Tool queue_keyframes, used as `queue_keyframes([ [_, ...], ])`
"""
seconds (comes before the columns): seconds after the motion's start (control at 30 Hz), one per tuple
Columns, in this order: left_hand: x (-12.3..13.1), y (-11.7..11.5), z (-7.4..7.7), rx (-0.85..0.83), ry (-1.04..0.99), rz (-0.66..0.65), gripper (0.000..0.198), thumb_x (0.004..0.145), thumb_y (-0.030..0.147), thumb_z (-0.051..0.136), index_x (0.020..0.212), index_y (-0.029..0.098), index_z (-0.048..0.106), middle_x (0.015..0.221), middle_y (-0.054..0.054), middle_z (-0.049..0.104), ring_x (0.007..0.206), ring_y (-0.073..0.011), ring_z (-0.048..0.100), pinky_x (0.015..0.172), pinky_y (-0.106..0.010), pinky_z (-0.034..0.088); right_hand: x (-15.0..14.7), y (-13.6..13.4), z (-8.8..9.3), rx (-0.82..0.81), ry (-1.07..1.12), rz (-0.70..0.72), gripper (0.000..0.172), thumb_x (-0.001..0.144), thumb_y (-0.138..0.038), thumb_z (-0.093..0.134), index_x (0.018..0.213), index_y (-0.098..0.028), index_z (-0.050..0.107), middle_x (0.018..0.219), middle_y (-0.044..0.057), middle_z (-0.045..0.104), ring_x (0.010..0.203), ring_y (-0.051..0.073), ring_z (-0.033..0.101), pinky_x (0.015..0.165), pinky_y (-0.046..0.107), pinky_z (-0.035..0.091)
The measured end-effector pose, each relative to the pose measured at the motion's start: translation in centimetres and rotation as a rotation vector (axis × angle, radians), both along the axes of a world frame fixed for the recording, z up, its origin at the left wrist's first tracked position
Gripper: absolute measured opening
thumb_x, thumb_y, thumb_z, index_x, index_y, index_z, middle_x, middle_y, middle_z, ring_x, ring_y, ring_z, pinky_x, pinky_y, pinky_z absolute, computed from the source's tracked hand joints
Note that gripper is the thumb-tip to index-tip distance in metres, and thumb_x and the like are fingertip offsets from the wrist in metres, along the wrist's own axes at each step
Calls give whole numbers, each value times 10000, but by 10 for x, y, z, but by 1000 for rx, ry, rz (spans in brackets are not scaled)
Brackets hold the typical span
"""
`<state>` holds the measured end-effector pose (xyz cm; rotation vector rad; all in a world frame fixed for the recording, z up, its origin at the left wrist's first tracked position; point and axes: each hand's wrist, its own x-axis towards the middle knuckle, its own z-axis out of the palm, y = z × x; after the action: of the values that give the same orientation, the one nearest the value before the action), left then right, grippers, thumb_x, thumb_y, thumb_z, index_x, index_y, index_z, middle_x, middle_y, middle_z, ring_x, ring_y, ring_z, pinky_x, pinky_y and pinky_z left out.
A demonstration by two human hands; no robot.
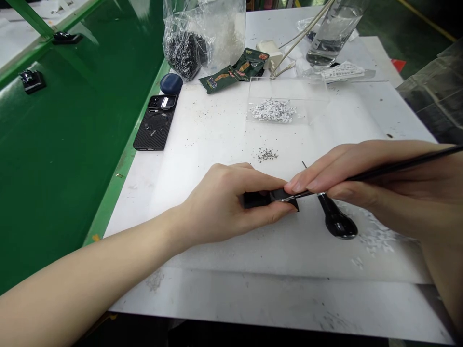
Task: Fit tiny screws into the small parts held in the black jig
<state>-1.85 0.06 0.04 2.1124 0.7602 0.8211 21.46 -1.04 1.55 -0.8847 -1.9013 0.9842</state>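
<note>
My left hand (227,205) pinches a small black plastic piece (269,198) between thumb and fingers. My right hand (347,176) grips a slim black-handled tool (394,166), and its metal tip (292,196) reaches the black piece. Under my right hand lies a glossy black spoon-shaped object (338,221), and its thin stem rises towards my fingers. White flecks (376,236) are scattered on the white sheet (217,144) to the right of it, and a small grey heap (266,155) lies above my hands.
A clear tray of white bits (273,111) stands beyond my hands. Farther back are a black-cased phone (155,120), a navy round case (171,83), green packets (231,72), a plastic bag (183,53) and a glass bottle (333,33). A green bench surface (72,144) runs along the left.
</note>
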Motion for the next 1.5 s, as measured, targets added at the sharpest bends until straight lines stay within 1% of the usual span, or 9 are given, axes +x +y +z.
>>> queue_keyframes([
  [0.13, 0, 0, 0, 11, 7, -4, 176, 855, 234, 728, 986, 125, 772, 847, -27, 780, 708, -113, 677, 624, -214, 514, 0, 0, -1, 6, -1, -3, 159, 839, -149, 722, 936, -263, 775, 938, 45, 780, 900, 259, 741, 759, 390, 631],
  [0.4, 0, 0, 1, -3, 8, -18, 204, 866, 220, 716, 999, 77, 775, 836, -48, 773, 718, -107, 665, 623, -213, 496, 1, 0, -3, 15, -2, -17, 150, 840, -163, 725, 937, -266, 775, 938, 43, 779, 896, 261, 741, 744, 388, 627],
  [0.57, 0, 1, 1, -10, 12, -23, 207, 868, 226, 716, 997, 77, 777, 836, -49, 773, 717, -106, 664, 617, -214, 492, 1, 0, -2, 17, -14, -10, 147, 836, -172, 732, 942, -265, 773, 950, 41, 776, 911, 260, 735, 768, 396, 620],
  [0.73, 1, 0, 1, -7, 6, -18, 210, 863, 224, 721, 997, 73, 777, 834, -49, 772, 719, -106, 664, 629, -213, 496, 1, -2, 0, 17, -38, -18, 142, 838, -198, 734, 930, -299, 772, 925, 20, 775, 910, 261, 736, 751, 401, 615],
  [0.9, 1, 0, 2, 3, 21, -22, 200, 873, 230, 710, 996, 88, 778, 834, -42, 772, 710, -101, 662, 600, -212, 481, 0, -3, -2, 13, -33, -43, 111, 838, -224, 738, 917, -293, 772, 910, 22, 769, 901, 264, 732, 731, 409, 611],
  [1.13, -1, 1, 2, 15, 34, -43, 208, 887, 248, 694, 1001, 94, 776, 862, -47, 779, 728, -111, 678, 604, -218, 486, 0, -3, 2, 6, -50, -68, 146, 829, -195, 738, 898, -315, 782, 905, 14, 784, 870, 267, 749, 746, 413, 624],
  [1.3, 0, 1, 2, 1, 31, -26, 201, 884, 245, 701, 996, 98, 778, 857, -41, 777, 736, -112, 673, 613, -222, 488, 2, -2, -2, 19, -28, -58, 139, 821, -211, 752, 918, -307, 781, 921, 8, 781, 879, 250, 746, 769, 397, 624],
  [1.5, 0, 0, 3, 7, 39, -19, 198, 884, 232, 702, 1005, 93, 774, 852, -34, 776, 743, -110, 671, 642, -218, 503, 2, -4, -4, 5, -44, -54, 117, 831, -228, 745, 913, -306, 777, 938, 6, 779, 885, 236, 739, 748, 366, 612],
])
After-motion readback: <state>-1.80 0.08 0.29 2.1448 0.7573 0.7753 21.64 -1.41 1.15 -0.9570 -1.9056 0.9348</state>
